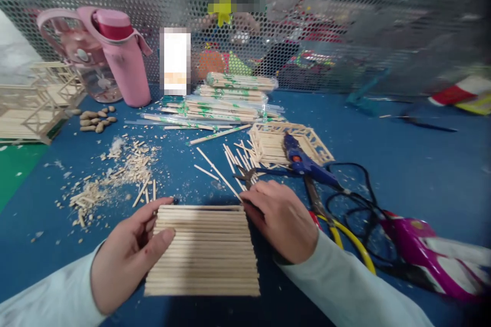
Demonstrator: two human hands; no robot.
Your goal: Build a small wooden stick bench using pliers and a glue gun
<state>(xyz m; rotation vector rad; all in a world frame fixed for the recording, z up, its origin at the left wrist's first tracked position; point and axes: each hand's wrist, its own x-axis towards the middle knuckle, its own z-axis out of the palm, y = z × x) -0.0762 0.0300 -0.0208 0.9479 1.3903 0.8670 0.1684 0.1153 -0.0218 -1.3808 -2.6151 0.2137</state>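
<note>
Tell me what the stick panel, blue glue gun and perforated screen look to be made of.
Stick panel: probably wood, perhaps bamboo, with a matte, bare-looking finish; the sticks are pale tan.
Blue glue gun: likely moulded plastic, going by its smooth, blue body.
Perforated screen: probably metal, grey with a slight sheen and regular round holes; painted plastic remains possible.

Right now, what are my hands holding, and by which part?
Your left hand grips the stick panel by its left edge, near the top. Your right hand is at its upper right corner; whether it grips is unclear.
</note>
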